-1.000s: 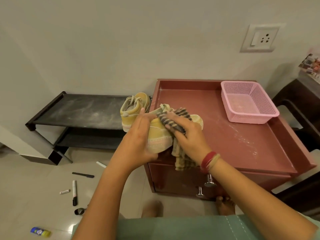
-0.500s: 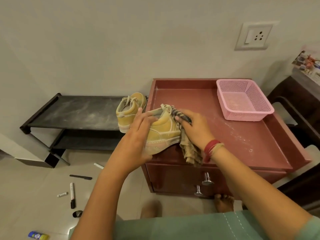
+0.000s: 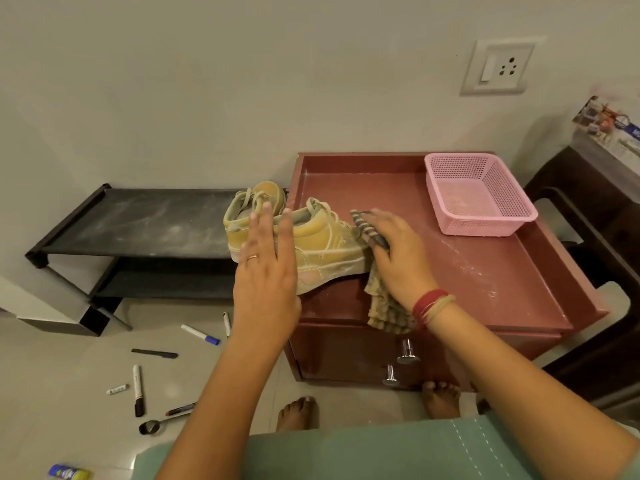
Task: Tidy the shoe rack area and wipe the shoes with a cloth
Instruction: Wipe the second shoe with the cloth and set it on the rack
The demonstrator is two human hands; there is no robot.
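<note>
Shoe [image 3: 322, 244] at cabinet [image 3: 485, 271] front-left corner, long axis along the front edge, toe pointing right. Left hand [image 3: 266, 271] flat, fingers straight, holding nothing. Right hand [image 3: 398, 258] grips cloth [image 3: 384, 306] at the toe.

shoes [image 3: 325, 244]: 2 | cloth [image 3: 384, 310]: 1 | basket [image 3: 485, 230]: 1 | spoon [image 3: 152, 427]: 1 | floor pens [image 3: 138, 386]: maybe 5

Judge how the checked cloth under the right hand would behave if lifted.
Probably floppy: the cloth droops over the front edge of the cabinet. Likely light and easily bunched, since it folds up under the right hand. Hardly prone to roll or break; it should just drape.
</note>
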